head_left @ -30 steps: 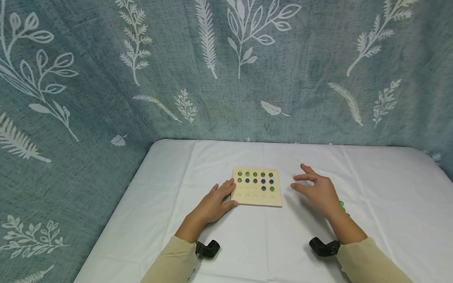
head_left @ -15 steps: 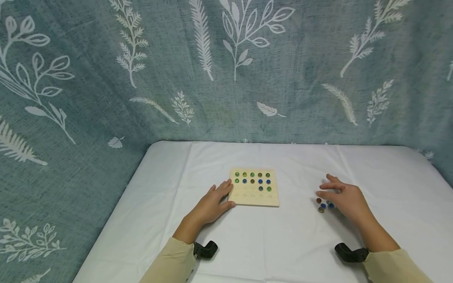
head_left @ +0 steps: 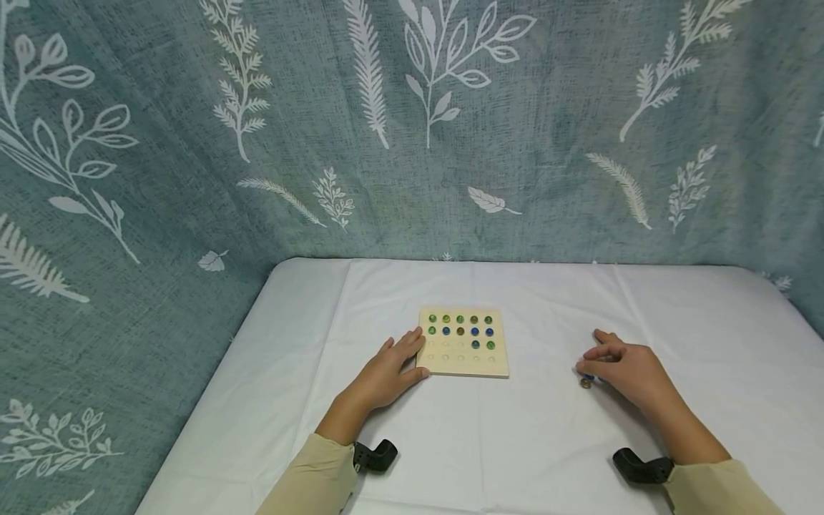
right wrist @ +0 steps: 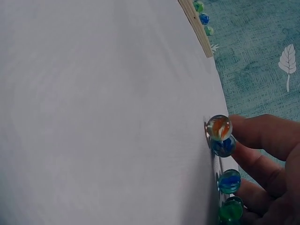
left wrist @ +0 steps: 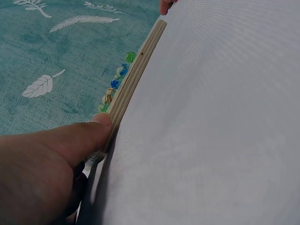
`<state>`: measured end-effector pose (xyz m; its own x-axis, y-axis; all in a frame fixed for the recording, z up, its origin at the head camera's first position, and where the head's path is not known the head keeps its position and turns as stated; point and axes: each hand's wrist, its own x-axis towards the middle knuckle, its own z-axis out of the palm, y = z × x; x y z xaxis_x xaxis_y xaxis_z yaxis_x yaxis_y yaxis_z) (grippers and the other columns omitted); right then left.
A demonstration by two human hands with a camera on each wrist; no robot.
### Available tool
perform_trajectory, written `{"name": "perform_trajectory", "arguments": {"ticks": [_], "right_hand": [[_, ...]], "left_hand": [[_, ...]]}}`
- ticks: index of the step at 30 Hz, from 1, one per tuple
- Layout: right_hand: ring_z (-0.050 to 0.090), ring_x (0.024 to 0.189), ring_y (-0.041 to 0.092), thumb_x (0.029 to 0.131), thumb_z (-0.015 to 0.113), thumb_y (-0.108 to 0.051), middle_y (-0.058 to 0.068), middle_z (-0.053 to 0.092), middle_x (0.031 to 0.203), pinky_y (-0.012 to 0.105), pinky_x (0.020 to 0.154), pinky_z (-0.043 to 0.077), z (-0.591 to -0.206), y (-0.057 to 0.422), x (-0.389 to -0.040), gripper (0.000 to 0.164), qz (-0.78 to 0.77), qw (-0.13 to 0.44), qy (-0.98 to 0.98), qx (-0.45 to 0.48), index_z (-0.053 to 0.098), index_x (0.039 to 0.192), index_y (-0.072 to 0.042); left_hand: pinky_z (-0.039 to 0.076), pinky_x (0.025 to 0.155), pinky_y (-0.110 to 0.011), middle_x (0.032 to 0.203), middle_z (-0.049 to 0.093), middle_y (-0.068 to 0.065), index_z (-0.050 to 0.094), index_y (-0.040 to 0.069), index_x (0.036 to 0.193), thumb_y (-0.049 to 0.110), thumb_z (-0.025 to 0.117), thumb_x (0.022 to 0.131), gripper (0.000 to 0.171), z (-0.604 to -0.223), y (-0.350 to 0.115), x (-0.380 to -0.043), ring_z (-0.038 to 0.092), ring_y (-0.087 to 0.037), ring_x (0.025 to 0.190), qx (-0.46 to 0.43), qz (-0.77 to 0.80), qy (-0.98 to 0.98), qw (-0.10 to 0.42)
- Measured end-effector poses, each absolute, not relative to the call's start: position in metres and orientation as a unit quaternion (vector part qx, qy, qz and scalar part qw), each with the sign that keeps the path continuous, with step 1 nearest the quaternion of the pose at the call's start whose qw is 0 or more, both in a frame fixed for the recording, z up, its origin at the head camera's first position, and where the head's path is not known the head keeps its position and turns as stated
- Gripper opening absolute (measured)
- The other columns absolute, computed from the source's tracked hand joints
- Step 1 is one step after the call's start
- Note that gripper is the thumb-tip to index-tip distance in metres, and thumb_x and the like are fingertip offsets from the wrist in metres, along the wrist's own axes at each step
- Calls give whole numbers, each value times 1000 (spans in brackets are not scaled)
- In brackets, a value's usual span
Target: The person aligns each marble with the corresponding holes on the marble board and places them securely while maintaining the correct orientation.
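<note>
A pale wooden board (head_left: 438,367) with rows of round hollows lies mid-table. Glass marbles (head_left: 460,331) fill its two far rows and two hollows at the right of the third. My left hand (head_left: 384,374) rests flat at the board's left edge, thumb at the near corner. To the right, my right hand (head_left: 627,368) reaches down over loose marbles, thumb and forefinger bent close together. In the right wrist view an orange-streaked marble (right wrist: 219,127) overlaps the thumb tip, a blue one (right wrist: 225,147) just behind. I cannot tell whether the fingertips pinch a marble.
Blue and green marbles (right wrist: 230,210) lie beneath the right hand, partly hidden in the head view. A white cloth (head_left: 541,443) covers the table. Behind it hangs a blue-green curtain (head_left: 553,143) with white leaves. Black wrist cameras (head_left: 375,455) sit below both hands.
My right hand has moved right and down from beside the board to the loose marbles, its thumb and forefinger drawing closer. The reddish marble is now covered. The left hand stays at the board.
</note>
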<state>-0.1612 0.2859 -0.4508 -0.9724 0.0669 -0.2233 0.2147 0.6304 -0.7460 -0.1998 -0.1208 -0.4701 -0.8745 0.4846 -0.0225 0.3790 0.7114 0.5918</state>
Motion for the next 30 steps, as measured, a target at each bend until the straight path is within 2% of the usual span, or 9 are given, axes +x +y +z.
{"name": "perform_trajectory", "arguments": {"ticks": [9, 20, 30], "right_hand": [[13, 148, 46, 82, 77, -47, 21, 25, 159, 66, 115, 20, -455, 286, -161, 51, -410, 77, 907, 66, 70, 100, 0], [12, 148, 47, 82, 78, -45, 21, 27, 158, 67, 115, 20, -453, 283, -159, 45, -387, 69, 918, 55, 71, 94, -2], [12, 147, 47, 83, 76, -46, 23, 27, 158, 67, 115, 20, -450, 282, -160, 47, -382, 71, 919, 58, 72, 97, -1]], "left_hand": [[10, 127, -37, 163, 23, 3, 33, 12, 154, 38, 63, 96, 71, -473, -121, -201, 22, -16, 150, 234, 295, 922, 89], [11, 127, -38, 163, 23, 2, 33, 11, 154, 38, 63, 96, 71, -475, -122, -201, 22, -16, 150, 234, 295, 922, 87], [11, 127, -38, 163, 22, 4, 33, 12, 154, 40, 62, 96, 70, -474, -122, -202, 22, -16, 150, 234, 293, 923, 88]]}}
